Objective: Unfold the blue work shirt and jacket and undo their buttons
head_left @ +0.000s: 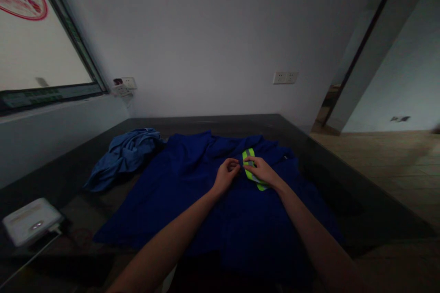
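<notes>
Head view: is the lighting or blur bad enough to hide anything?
Head view, dim overall, with the blue garment's lower part sinking near black; head view, slightly soft, the print on the white box unreadable; head view, both hands, left and right, still discernible, the yellow-green strip standing out.

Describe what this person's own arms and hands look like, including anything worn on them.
The left forearm and right forearm are bare, tapering toward the wrists, with no sleeve, cuff, watch or bracelet visible. The left hand and right hand are ungloved. No markings show; the picture is too dim to rule out a thin ring.
</notes>
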`<state>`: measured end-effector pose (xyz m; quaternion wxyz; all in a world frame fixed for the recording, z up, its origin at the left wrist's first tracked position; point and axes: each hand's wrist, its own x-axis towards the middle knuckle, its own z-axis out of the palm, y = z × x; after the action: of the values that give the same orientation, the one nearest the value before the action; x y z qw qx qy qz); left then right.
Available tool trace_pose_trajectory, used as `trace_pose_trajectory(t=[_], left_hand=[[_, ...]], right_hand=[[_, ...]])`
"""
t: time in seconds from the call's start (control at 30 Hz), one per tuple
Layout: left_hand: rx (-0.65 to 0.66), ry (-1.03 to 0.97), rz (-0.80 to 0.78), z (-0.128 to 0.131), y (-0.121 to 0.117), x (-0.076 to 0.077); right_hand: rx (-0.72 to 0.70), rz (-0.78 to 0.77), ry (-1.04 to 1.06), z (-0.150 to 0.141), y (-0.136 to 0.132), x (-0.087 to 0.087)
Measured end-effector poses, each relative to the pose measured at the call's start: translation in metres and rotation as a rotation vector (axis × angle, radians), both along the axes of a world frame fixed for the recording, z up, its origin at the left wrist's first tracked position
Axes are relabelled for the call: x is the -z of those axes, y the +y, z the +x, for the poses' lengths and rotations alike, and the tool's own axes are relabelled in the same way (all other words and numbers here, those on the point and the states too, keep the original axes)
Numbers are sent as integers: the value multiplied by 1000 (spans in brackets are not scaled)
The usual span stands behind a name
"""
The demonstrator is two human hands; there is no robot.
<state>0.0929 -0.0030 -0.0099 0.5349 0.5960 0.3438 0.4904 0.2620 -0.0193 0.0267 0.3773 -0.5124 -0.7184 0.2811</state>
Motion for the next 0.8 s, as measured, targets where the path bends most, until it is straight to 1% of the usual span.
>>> trace_pose_trajectory(t=[0.07, 0.17, 0.33, 0.5, 0.63, 0.8], left_hand=[[9, -45, 26, 0, -1, -2], [43, -48, 55, -1, -1, -4], [85, -19, 27, -2, 1, -4], [90, -65, -3, 1, 0, -1], [95, -27, 6, 1, 0, -1], [105, 40, 63, -1, 2, 1]], right_hand=[[-2, -6, 10, 0, 1, 1], [5, -19, 47, 1, 2, 2], [1, -50, 111, 2, 1, 2], [-27, -60, 130, 0, -1, 0], [-45, -58, 134, 0, -1, 0], [-49, -84, 142, 2, 1, 4]])
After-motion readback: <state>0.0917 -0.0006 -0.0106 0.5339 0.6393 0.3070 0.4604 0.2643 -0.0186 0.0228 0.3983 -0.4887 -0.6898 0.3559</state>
